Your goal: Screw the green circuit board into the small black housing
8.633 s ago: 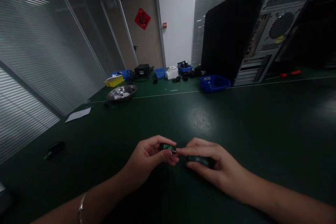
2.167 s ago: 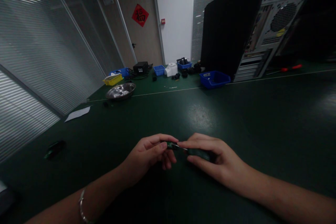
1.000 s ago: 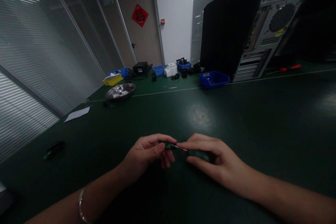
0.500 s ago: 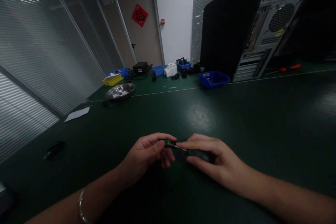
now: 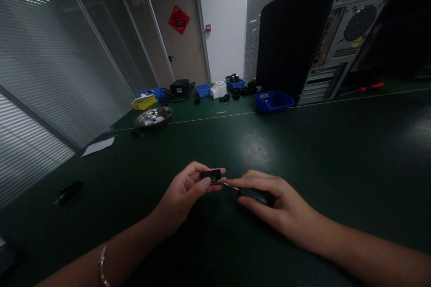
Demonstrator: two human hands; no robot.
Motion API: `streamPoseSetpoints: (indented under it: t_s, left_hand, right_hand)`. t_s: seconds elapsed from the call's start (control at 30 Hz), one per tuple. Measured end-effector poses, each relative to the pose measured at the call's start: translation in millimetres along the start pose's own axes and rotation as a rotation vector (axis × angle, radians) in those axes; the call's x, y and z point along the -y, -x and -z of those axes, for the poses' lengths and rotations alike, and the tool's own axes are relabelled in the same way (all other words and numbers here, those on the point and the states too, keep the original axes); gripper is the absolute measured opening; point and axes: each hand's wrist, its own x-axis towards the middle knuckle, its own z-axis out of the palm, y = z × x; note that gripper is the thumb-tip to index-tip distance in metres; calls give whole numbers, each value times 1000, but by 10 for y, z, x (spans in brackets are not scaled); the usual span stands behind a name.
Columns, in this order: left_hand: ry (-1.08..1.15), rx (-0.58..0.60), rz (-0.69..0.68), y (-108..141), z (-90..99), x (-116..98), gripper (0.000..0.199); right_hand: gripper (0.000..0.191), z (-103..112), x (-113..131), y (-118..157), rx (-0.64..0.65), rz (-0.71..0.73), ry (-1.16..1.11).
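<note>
Between the thumb and fingers of my left hand (image 5: 188,188) is a small black part with a green circuit board (image 5: 213,179) showing along its lower edge. My right hand (image 5: 269,195) is closed around the dark handle of a screwdriver (image 5: 253,195). Its thin metal shaft points left, and my index finger lies along it. The tip ends close to the circuit board part; whether it touches cannot be made out. Both hands are just above the dark green table (image 5: 141,179).
A dark object with green bits (image 5: 68,192) and white paper (image 5: 98,146) lie at left. Farther back are a metal bowl (image 5: 154,117), a yellow tray (image 5: 144,102), a blue bin (image 5: 274,101) and a white plastic housing (image 5: 218,89). A computer case (image 5: 292,36) stands at the back right.
My left hand has turned the circuit board part, so its black side shows more, and its fingers have straightened beneath it. My right hand with the screwdriver has barely moved.
</note>
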Motion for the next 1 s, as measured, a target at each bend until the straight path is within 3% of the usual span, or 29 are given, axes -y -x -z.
streamPoseSetpoints:
  t_s: [0.17, 0.43, 0.87, 1.0]
  left_hand:
    - [-4, -80, -42, -15, 33, 8, 14]
    - [-58, -128, 10, -28, 35, 18, 23]
    - [-341, 68, 61, 4, -11, -33, 33]
    - [-337, 91, 84, 28, -10, -47, 32]
  right_hand:
    - [32, 3, -11, 4, -8, -8, -4]
    - [31, -4, -14, 14, -3, -22, 17]
    - [32, -2, -1, 15, -19, 0, -2]
    - [32, 1, 0, 9, -11, -9, -4]
